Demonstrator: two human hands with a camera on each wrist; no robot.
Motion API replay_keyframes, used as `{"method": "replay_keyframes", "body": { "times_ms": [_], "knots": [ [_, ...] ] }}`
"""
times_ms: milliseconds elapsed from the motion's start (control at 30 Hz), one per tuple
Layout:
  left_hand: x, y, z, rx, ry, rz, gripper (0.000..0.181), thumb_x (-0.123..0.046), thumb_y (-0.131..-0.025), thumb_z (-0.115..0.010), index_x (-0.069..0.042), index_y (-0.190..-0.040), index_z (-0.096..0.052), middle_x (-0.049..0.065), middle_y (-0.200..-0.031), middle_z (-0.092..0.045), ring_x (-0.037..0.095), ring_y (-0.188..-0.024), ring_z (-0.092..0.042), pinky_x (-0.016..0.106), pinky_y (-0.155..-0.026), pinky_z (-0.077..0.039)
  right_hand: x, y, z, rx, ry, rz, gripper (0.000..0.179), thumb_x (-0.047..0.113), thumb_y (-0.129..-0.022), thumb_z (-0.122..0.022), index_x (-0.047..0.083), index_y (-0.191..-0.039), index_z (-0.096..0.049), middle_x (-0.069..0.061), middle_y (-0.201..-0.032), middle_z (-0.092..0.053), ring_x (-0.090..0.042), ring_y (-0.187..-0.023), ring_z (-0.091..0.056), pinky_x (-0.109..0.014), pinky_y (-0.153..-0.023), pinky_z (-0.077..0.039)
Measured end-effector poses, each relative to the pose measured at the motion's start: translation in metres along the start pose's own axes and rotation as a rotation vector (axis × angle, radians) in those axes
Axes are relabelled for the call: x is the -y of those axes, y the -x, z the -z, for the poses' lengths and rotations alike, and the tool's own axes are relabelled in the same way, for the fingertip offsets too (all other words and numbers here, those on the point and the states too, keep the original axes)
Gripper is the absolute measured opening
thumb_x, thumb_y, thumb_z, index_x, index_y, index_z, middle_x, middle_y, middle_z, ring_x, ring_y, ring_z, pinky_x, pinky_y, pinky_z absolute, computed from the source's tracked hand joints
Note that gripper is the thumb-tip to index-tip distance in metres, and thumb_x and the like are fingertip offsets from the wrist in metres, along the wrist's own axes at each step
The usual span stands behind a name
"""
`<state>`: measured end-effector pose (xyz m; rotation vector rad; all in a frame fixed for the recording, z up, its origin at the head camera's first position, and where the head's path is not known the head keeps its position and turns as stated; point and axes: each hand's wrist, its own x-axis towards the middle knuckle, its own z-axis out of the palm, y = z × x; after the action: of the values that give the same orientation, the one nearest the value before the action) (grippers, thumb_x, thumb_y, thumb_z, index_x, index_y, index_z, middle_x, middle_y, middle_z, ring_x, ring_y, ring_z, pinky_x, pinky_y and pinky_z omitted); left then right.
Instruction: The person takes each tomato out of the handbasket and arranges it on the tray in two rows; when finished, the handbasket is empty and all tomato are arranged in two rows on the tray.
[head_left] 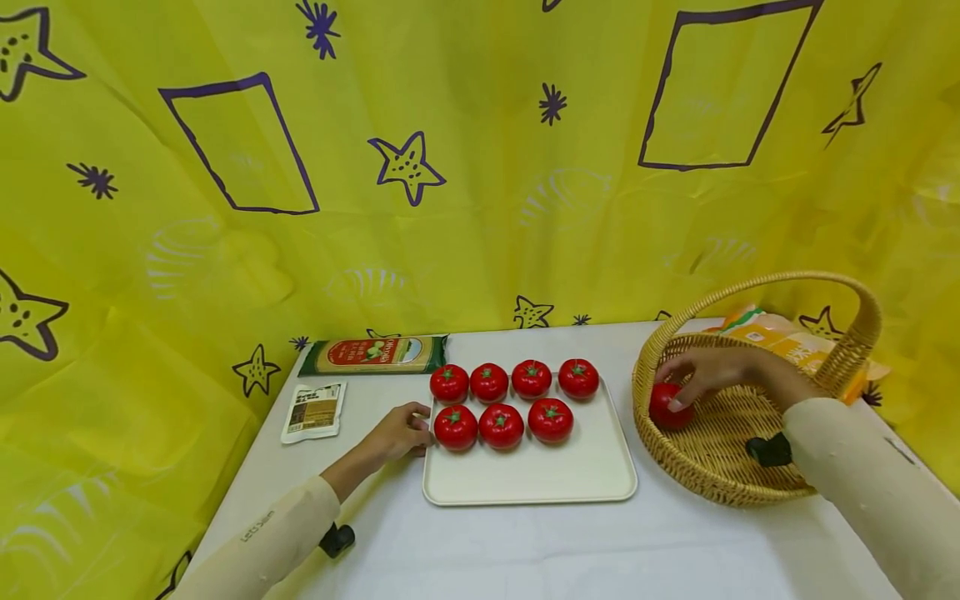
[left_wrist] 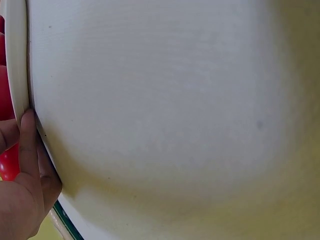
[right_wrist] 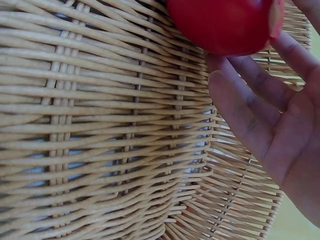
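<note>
In the head view my right hand reaches down inside the wicker basket and grips a red tomato near the basket's left wall. The right wrist view shows this tomato with fingers curled around its underside, beside the woven wall. My left hand is at the left edge of a cream tray. In the left wrist view its thumb lies over the tray's rim and a finger presses the outer side. Several tomatoes with green tops sit in two rows on the tray.
A green packet with a red label lies at the back left, and a small white pouch is in front of it. Orange packaging lies behind the basket, whose tall handle arches over it. A yellow patterned curtain hangs behind the table.
</note>
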<state>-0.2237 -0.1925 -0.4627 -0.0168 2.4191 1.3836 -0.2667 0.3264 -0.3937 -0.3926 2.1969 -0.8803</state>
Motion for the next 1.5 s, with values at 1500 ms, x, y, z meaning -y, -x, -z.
{"method": "replay_keyframes", "body": {
  "times_ms": [1500],
  "knots": [
    [-0.002,0.001,0.0,0.004,-0.003,0.014,0.042,0.005,-0.087,-0.066,0.005,-0.128,-0.054,0.01,-0.09,-0.056,0.017,-0.073,-0.059,0.028,-0.066,-0.061,-0.006,0.045,0.005,-0.088,-0.116,0.124,0.055,0.019,-0.095,-0.066,0.0,-0.143,-0.047,-0.022,-0.136,-0.053,-0.027,-0.114,-0.06,-0.037,-0.087,-0.059]
  ]
}}
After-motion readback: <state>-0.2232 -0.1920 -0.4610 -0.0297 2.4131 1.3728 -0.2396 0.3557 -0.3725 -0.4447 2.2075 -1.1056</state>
